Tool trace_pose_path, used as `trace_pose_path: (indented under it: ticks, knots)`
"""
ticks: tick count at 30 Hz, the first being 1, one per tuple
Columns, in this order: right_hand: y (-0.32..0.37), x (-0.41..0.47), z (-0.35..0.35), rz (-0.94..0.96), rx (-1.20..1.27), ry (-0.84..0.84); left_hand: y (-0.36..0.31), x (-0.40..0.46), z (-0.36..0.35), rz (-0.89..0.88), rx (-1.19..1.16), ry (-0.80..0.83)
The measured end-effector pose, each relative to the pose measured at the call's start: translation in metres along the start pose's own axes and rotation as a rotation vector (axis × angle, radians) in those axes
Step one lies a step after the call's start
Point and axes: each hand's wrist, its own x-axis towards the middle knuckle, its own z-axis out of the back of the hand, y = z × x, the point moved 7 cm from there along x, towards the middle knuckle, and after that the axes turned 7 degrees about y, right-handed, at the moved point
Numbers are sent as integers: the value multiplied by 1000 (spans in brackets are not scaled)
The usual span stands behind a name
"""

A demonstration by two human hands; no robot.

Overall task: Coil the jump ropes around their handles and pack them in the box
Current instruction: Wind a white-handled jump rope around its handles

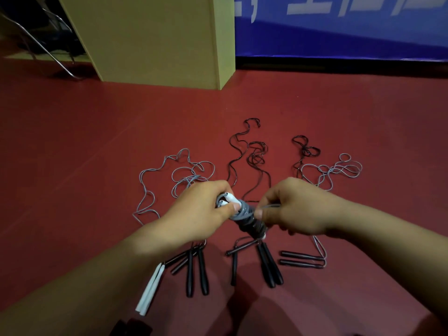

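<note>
Two hands meet above a red vinyl floor, the left hand and right hand at either end of a grey-corded, white-handled jump rope bundle. Beneath them, thin black plastic handles lie in a row, loose grey and black cords trailing behind. A tall beige cardboard box stands farther back, left of a blue printed banner.

Brightness: dim and dark-toned, colours heavy.
Shadows: soft, dark patch on the floor at its near edge.
Blur: forearms and near edge soft; middle fairly sharp.
Distortion: wide-angle bending towards the frame's edges.
Glare: faint sheen on the blue banner.
</note>
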Motion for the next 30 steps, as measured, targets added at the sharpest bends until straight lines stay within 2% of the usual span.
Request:
trace_pose_path:
  ticks: [4,8,12,16,25,30]
  knots:
    - [-4,2,6,8,44,-70,-9,-3,-6,-85,27,94]
    - [-4,1,6,6,246,-81,-19,-5,-9,-184,-2,155]
    - [-8,2,11,-7,453,-141,-27,-7,-9,-213,-134,200]
    - [-8,3,15,-16,568,-154,-30,-7,-3,-218,-185,194]
    - [-4,4,25,35,578,-235,-40,-9,4,-266,-387,157]
    - [3,-2,18,80,698,-133,-42,-13,8,-270,-603,122]
